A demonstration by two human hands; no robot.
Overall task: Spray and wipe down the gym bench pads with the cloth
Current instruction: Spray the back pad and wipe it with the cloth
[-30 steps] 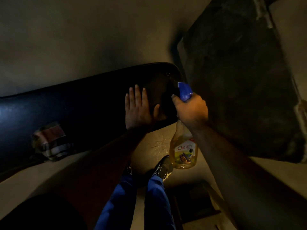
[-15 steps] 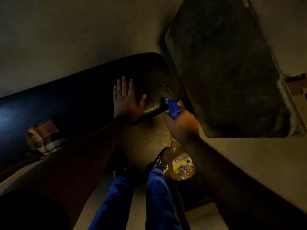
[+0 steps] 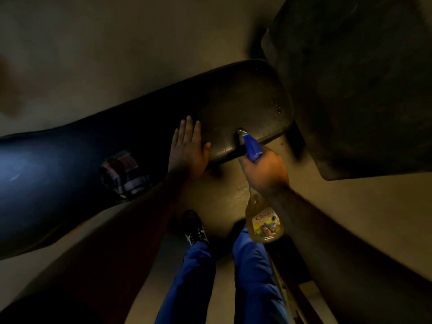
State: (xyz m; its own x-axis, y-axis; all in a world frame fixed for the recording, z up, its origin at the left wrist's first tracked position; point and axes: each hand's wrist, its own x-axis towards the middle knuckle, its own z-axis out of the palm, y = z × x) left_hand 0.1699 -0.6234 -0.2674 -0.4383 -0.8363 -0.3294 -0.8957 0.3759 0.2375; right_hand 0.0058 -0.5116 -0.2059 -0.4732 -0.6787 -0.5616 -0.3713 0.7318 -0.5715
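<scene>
We see our left hand (image 3: 189,146) lying flat on the long black padded gym bench pad (image 3: 233,108), fingers straight and close together, thumb spread to the side, the palm near the pad's near edge. Our right hand (image 3: 264,169) grips the neck of the clear plastic spray bottle of amber liquid with a blue trigger head (image 3: 264,220); the fingers are curled round it, and the blue nozzle points at the rounded end of the pad, just over its near edge. Droplets glisten on the far right corner of the pad. The folded checked cloth (image 3: 124,171) rests on the pad to the left of our left hand, apart from it, untouched. Below, our blue trouser legs (image 3: 196,277) and a black shoe with white laces (image 3: 194,228) stand on the pale floor (image 3: 93,43). A large dark mat (image 3: 362,90) lies to the right

Compared with half a second ago, the nozzle sits closer in over the pad, and our left hand stays flat at the same spot
</scene>
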